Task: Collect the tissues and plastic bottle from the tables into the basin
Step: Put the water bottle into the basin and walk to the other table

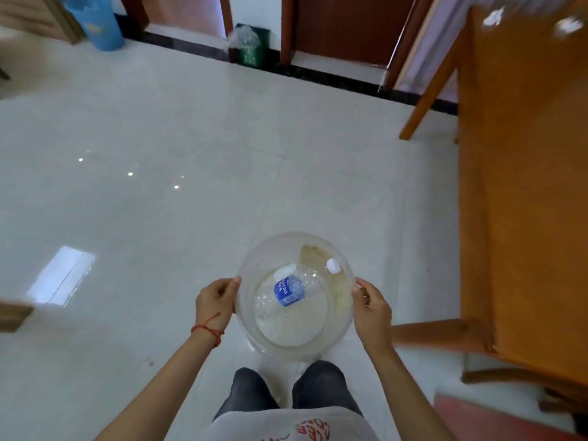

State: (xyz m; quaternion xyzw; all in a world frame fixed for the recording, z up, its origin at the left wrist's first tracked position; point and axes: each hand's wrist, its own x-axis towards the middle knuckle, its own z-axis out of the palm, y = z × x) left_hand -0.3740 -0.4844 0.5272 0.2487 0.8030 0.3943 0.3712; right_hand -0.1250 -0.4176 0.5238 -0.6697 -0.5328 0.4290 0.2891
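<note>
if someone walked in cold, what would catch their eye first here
First, the clear round basin held out low at centre, the left hand and right hand gripping opposite sides of its rim. Inside it lies a plastic bottle with a blue label, on its side. Next, the orange wooden table filling the right edge, with white tissues on its far end, and a blue bin at top left.

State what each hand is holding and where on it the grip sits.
Both hold the clear basin by its rim: left hand on the left edge, right hand on the right edge. The plastic bottle lies inside, untouched.
</note>
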